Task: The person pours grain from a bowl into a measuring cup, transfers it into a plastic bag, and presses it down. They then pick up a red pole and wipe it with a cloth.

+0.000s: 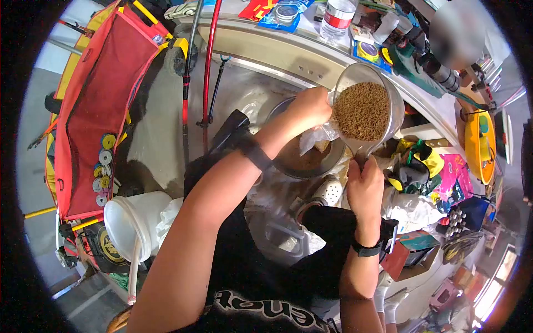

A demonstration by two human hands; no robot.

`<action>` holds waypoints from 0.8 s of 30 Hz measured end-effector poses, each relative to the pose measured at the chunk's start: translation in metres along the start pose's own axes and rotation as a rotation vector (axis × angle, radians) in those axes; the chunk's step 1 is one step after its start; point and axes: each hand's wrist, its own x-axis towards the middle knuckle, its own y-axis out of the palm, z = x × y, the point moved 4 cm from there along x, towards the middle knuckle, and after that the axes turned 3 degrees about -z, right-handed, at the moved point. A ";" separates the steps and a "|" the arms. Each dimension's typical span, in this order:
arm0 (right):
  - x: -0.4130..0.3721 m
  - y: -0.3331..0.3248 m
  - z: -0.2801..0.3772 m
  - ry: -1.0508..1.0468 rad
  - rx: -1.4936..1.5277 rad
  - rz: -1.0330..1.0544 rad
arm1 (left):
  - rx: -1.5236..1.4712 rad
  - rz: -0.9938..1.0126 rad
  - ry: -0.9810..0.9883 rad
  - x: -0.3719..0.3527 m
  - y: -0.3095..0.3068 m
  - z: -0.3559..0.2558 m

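Observation:
My right hand (pixel 365 186) is closed around the handle of a clear plastic scoop, or measuring jug (pixel 395 111). Small brown pellets (pixel 363 111) fill much of it. Close to the jug's left side, my left hand (pixel 312 106) is closed on what looks like the top of a clear plastic bag (pixel 317 136); its fingertips are partly hidden. Below the bag, on the floor, stands a round basin (pixel 300 175) with brown material inside, partly covered by my left forearm.
A counter (pixel 266 29) with a water bottle (pixel 337 21) runs across the front. Fishing rods (pixel 206 72) lean upright against it. On the left are a red fabric cart (pixel 105 100) and a white bucket (pixel 130 225). Bags and boxes crowd the right side.

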 end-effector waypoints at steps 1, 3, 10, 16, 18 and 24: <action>0.000 0.000 0.001 -0.010 -0.010 -0.006 | 0.038 -0.007 0.009 0.001 0.000 0.000; 0.000 0.001 0.002 -0.020 -0.021 -0.010 | 0.075 -0.014 0.016 0.002 0.000 0.001; 0.000 0.002 0.002 -0.040 -0.029 -0.023 | 0.031 -0.013 0.026 0.002 0.000 0.000; -0.001 0.004 0.002 -0.047 -0.059 -0.025 | 0.049 -0.024 0.062 0.003 0.002 0.000; -0.001 0.005 0.002 -0.045 -0.066 -0.020 | 0.073 -0.038 0.074 0.004 0.002 0.000; -0.002 0.006 0.003 -0.064 -0.088 -0.022 | 0.021 0.000 0.009 0.002 0.002 -0.002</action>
